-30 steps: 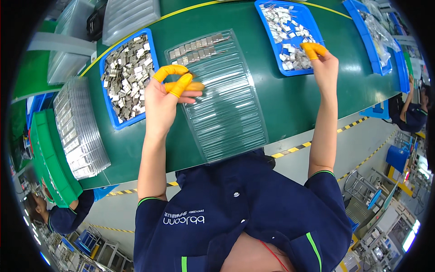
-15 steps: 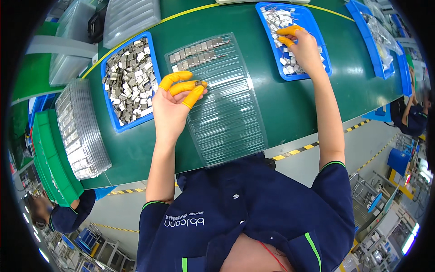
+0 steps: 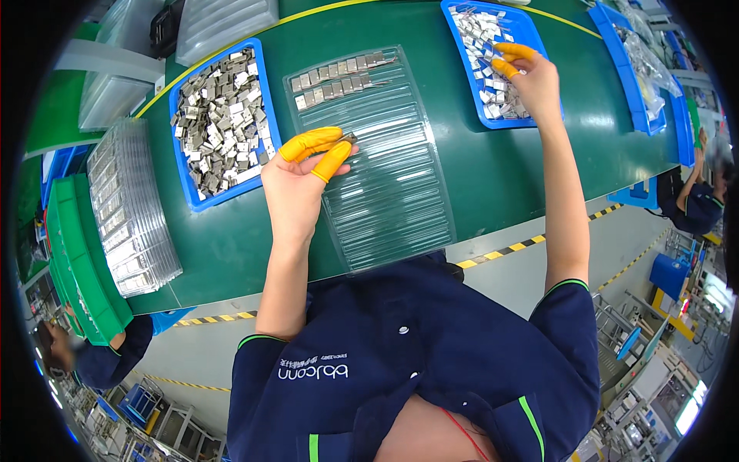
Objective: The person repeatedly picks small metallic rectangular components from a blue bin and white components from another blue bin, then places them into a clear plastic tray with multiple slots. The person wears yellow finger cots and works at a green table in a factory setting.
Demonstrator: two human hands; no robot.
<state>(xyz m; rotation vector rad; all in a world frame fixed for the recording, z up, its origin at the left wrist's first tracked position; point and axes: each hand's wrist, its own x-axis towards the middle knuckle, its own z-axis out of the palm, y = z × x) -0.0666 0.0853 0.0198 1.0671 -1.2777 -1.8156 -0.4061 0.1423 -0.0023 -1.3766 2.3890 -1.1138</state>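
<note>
My left hand [image 3: 296, 177], with yellow finger cots, pinches a small dark metal-looking piece [image 3: 350, 138] between thumb and fingertips. It hovers over a clear ribbed plastic tray [image 3: 389, 208]. Two rows of small silver-grey parts [image 3: 339, 81], some with thin wires, lie in that tray's far end. My right hand [image 3: 531, 81], also with yellow finger cots, is over the right blue bin [image 3: 550, 73] of small white parts [image 3: 481, 27]. Its thumb and index finger curl toward each other in a pinch. What lies between their tips is too small to make out.
At left, a blue bin [image 3: 273, 131] holds many grey and white metal parts. Beside it are a stack of clear trays [image 3: 131, 208] and a green bin [image 3: 77, 262]. More blue bins [image 3: 623, 69] stand far right. Other people sit at both sides.
My right hand has shifted right within the right blue bin. My left hand has closed its fingers more tightly around the small piece, staying over the tray. The view has shifted slightly.
</note>
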